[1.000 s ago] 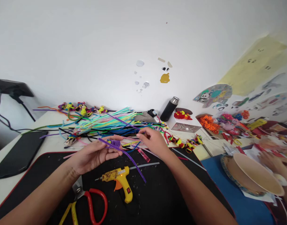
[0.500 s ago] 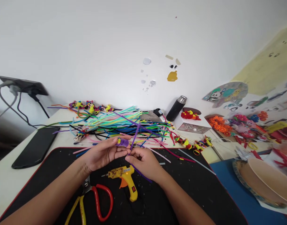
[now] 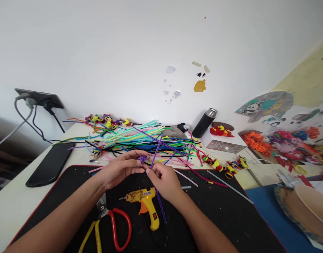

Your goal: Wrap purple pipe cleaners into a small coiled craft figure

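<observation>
My left hand (image 3: 121, 167) is closed on a purple coil (image 3: 142, 160) wound from pipe cleaner, pinched between thumb and fingers. Right beside it, my right hand (image 3: 165, 179) grips a long purple pipe cleaner (image 3: 156, 149), its upper end slanting up and its lower end hanging down past the palm. The fingertips of both hands nearly meet, and where the strand joins the coil is hidden by them. Below the hands a yellow glue gun (image 3: 144, 198) lies on the black mat (image 3: 208, 214). Pliers (image 3: 116, 225) with red and yellow handles rest to its left.
Behind the hands lies a heap of coloured pipe cleaners (image 3: 135, 135). Small finished figures (image 3: 231, 169) sit at right. A black phone (image 3: 49, 165) lies at left, a dark flask (image 3: 205, 123) stands beside a white box (image 3: 224, 142). A round bowl (image 3: 312, 207) is at far right.
My view has shifted slightly left, so the scene sits further right. The left fingers have turned the coil, hiding its yellow end, and the right hand still grips the purple strand.
</observation>
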`<state>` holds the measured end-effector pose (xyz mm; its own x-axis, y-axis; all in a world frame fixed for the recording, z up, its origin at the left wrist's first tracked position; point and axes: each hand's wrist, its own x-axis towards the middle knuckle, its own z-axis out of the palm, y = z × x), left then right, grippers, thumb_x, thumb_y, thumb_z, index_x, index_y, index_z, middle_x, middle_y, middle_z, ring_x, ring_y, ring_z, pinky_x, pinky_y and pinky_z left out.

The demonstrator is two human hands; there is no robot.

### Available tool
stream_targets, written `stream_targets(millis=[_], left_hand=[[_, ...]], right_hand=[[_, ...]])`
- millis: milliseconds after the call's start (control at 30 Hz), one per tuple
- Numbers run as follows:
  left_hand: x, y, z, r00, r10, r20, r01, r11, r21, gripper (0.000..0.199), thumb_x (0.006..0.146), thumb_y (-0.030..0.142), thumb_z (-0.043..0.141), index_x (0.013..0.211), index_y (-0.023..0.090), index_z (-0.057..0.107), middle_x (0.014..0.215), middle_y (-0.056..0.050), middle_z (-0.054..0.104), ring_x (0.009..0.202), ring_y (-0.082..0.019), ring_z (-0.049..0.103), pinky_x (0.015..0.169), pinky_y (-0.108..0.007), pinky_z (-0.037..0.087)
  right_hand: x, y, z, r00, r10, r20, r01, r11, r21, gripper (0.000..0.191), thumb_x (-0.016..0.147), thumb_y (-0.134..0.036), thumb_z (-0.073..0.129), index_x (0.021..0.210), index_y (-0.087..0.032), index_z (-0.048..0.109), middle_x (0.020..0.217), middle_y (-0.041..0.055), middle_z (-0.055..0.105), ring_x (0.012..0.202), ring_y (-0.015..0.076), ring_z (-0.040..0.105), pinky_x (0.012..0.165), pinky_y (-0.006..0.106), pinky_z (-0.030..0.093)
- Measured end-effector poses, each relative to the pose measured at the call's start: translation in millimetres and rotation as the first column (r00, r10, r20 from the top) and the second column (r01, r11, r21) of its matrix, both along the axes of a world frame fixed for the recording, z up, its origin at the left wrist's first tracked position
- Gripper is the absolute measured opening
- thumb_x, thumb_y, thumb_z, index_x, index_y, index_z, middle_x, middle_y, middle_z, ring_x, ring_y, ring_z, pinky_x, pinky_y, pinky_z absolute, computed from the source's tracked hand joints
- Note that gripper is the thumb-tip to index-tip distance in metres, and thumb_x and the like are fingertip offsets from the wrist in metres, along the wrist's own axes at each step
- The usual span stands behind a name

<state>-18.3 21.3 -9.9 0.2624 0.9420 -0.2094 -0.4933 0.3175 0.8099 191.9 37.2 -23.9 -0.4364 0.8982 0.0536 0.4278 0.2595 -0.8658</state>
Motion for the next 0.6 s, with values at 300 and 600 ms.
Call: stream_targets(millis=[300, 600], left_hand=[[3.8, 4.8, 0.3, 0.986, 0.159, -0.049, -0.164, 0.979, -0.122, 0.03, 0.079, 0.002, 0.08, 0.106, 0.012, 0.084, 0.111, -0.014, 0.083, 0.093, -0.02, 0.079, 0.085, -0.024, 0.064], [16.3, -1.8, 1.9, 0.968, 0.143, -0.206, -0.158, 0.986, -0.059, 0.039, 0.07, 0.023, 0.098, 0.106, 0.017, 0.084, 0.107, -0.008, 0.081, 0.092, -0.02, 0.076, 0.087, -0.026, 0.063]], right_hand=[[3.8, -13.3, -12.0, 0.998, 0.04, 0.055, -0.044, 0.997, 0.069, 0.038, 0.092, -0.033, 0.059, 0.062, -0.023, 0.038, 0.053, -0.0065, 0.041, 0.051, 0.0115, 0.038, 0.054, 0.027, 0.024], [6.1, -17.1, -16.0, 0.986, 0.097, 0.135, -0.111, 0.989, 0.098, 0.036, 0.092, -0.029, 0.061, 0.063, -0.022, 0.041, 0.054, -0.0061, 0.043, 0.052, 0.0112, 0.04, 0.055, 0.028, 0.022]])
